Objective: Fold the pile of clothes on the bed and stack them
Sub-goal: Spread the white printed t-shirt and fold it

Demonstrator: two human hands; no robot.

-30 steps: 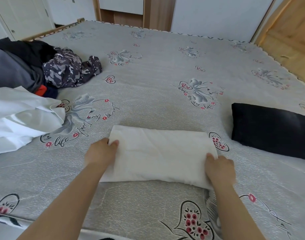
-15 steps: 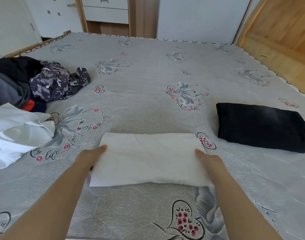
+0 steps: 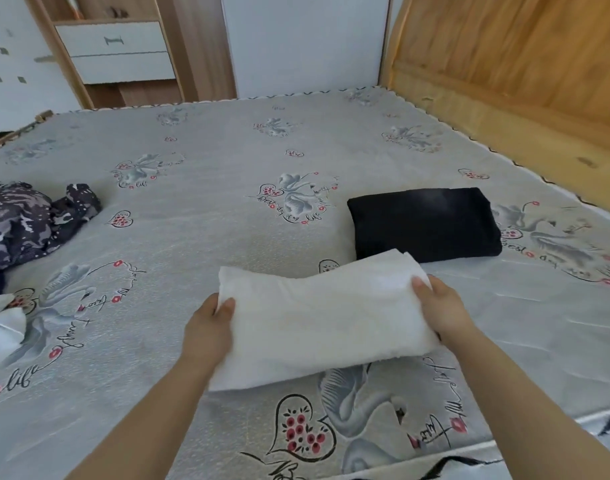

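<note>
Fingers of left hand (image 3: 206, 332) and right hand (image 3: 442, 306) pinched ends of folded white garment (image 3: 317, 320), held just above bed (image 3: 199, 237), near folded black garment (image 3: 423, 225). Risk: middle sagged; loose grip might let folds open before stacking.

A folded white garment (image 3: 317, 317) sits tilted near the bed's front edge, beside a folded black garment (image 3: 423, 225) lying flat toward the right edge.

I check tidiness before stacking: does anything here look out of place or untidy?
Nothing is damaged. Only the camouflage garment lies crumpled at the bed's left edge, unfolded, unlike the folded white garment and black garment.
</note>
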